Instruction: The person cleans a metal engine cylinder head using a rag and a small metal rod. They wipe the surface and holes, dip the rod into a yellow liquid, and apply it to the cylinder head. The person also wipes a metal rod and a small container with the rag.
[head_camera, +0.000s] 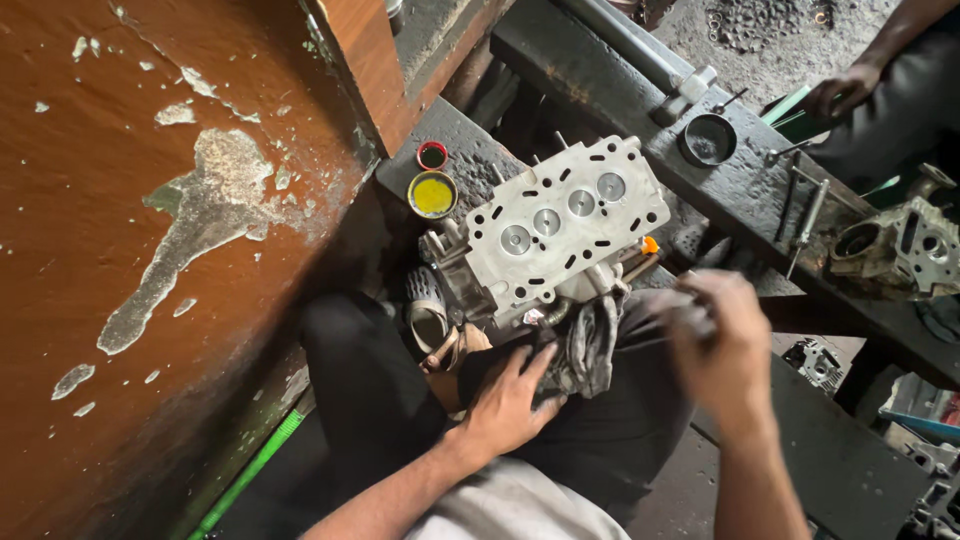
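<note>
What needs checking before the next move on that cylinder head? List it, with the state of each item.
1. Cylinder head propped with its flat face and valve discs up, leaning on the person's lap: ok.
2. Left hand on the dark rag at the head's lower edge, steadying it: ok.
3. Right hand raised beside the head; blurred, so what its fingers hold: cannot tell.
4. Yellow paste tin open, beside the head: ok.
5. Small red-rimmed tin open, behind the yellow one: ok.
6. Another person's hand at the far bench, apart from the head: ok.
</note>
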